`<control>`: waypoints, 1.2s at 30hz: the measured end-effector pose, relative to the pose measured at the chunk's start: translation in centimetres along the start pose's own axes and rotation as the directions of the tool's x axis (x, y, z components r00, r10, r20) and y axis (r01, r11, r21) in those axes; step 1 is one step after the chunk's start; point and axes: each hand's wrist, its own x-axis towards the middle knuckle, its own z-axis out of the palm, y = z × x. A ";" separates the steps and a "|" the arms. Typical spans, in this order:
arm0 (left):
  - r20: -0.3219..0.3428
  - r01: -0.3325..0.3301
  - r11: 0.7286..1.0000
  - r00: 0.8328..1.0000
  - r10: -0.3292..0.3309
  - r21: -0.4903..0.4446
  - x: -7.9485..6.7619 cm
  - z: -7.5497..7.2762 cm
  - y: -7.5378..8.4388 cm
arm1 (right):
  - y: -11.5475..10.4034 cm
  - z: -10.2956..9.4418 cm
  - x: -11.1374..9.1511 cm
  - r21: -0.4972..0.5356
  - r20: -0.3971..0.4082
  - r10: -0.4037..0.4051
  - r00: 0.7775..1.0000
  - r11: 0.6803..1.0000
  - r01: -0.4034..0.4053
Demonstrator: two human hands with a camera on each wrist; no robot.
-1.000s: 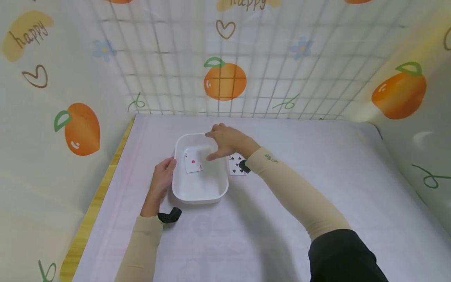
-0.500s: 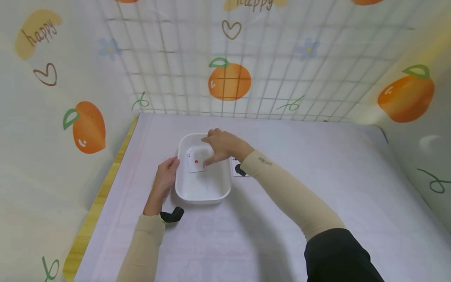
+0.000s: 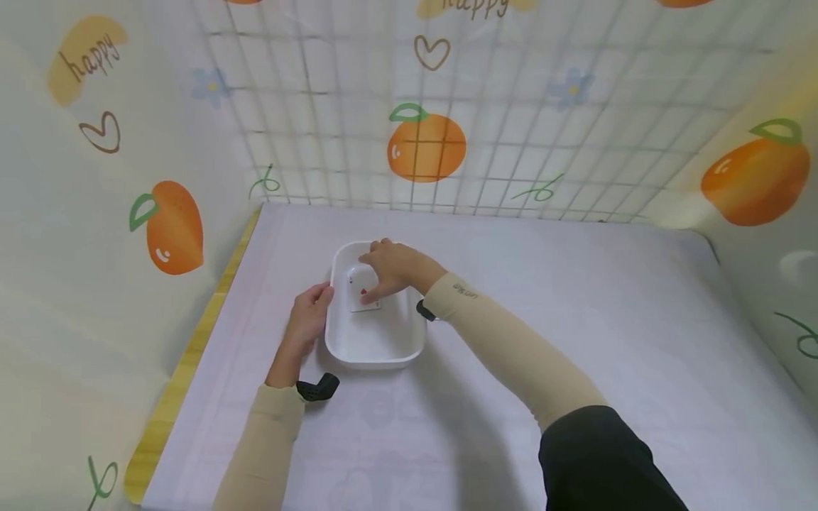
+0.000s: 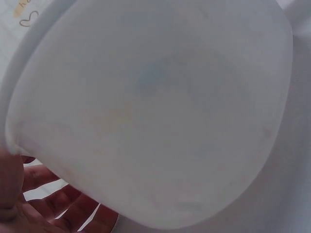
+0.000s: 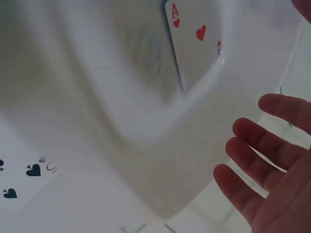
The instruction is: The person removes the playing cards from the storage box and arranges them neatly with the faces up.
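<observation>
In the head view, a person worked at a white-covered table, where a white basin stood with its long sides running near to far. The left hand was at the basin's left side, its fingertips on the rim. The right hand hung over the far half of the basin, coming in from the right, its thumb and index finger apart and nothing between them. Below it, the ace of hearts lay face up on the basin floor, left of the middle and partly covered by the thumb. In the left wrist view, the basin's outer wall filled most of the frame; the left thumb was up against the rim, while the other fingers, spread from one another, curled behind the wall, so that hand held the basin. In the right wrist view, the right hand's four fingers were parted, curved a little and holding nothing, and the ace lay uncovered, not touched by them. A spade card, its number unclear, lay on the table just right of the basin. The step in hand looked like a reach for the ace; the next move seemed to call for lowering the thumb and fingertips to the card's edges while the left hand steadied the basin.
</observation>
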 end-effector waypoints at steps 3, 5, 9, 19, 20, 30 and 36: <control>-0.001 -0.001 1.000 1.000 0.001 0.000 0.0 0.1 0.2 | -0.2 0.1 0.4 -0.030 0.010 0.002 1.000 1.000 -0.002; -0.005 -0.004 1.000 1.000 0.004 -0.002 0.1 0.1 0.2 | -0.4 0.1 0.6 -0.044 0.015 0.007 1.000 0.999 -0.007; -0.010 -0.015 1.000 1.000 0.015 -0.001 0.1 -0.1 0.2 | -0.8 0.2 0.9 -0.058 0.019 0.001 1.000 0.998 0.000; 0.000 -0.007 1.000 1.000 0.007 0.005 0.2 -0.1 0.1 | -1.2 0.8 1.4 -0.015 0.028 -0.026 0.999 1.000 0.026; 0.000 -0.006 1.000 1.000 0.006 0.009 0.2 -0.1 0.1 | -1.2 0.9 1.4 -0.008 0.028 -0.022 0.999 1.000 0.022; -0.001 -0.013 1.000 1.000 0.013 0.006 0.4 -0.3 -0.1 | -1.2 1.8 2.7 -0.012 0.025 -0.027 0.999 1.000 0.027; 0.009 -0.048 0.999 0.999 0.049 -0.019 0.7 -0.4 -0.4 | -1.3 2.1 3.0 0.012 0.046 -0.028 0.999 1.000 0.027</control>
